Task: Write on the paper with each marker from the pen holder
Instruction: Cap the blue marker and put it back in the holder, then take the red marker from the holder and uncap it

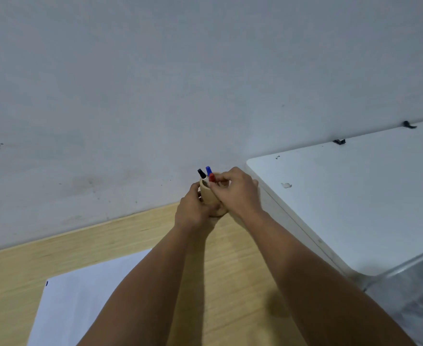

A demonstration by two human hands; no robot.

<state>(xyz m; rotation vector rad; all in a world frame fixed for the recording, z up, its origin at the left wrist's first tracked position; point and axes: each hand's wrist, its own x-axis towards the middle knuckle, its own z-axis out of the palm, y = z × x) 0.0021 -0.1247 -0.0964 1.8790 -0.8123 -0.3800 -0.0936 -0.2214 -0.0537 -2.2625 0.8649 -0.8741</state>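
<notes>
A round wooden pen holder [209, 196] stands at the back of the wooden table [243, 258], close to the wall. Three markers stick up out of it: a black-capped marker [201, 173], a blue-capped marker [208, 170] and a red-capped marker [212, 177]. My left hand [193, 208] wraps around the holder's left side. My right hand [235, 189] reaches over the rim, its fingertips pinched on the red-capped marker. A white sheet of paper [80, 295] lies on the table at the near left, with a small blue mark near its top left corner.
A white table [355, 196] butts against the wooden table on the right, standing higher. A pale wall [155, 96] runs just behind the holder. Two small black clips [339, 141] sit on the white table's far edge. Grey floor shows at the lower right.
</notes>
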